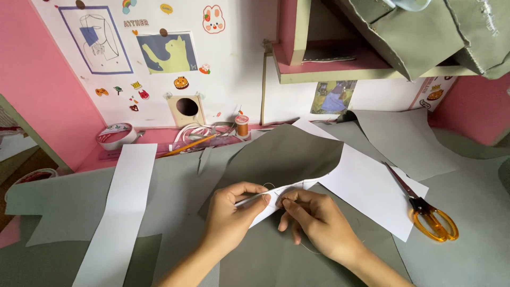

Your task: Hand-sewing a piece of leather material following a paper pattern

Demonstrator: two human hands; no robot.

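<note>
- Two hands mid-table: left hand (229,217) pinches folded edge of grey fabric piece (281,157) w/ white paper pattern (366,186); right hand (319,220) fingertips pressed together, seemingly on thin thread (269,186)
- Fabric looks light, floppy; best held near fold
- Scissors (427,210) just right; room tight, more open towards the near edge
</note>
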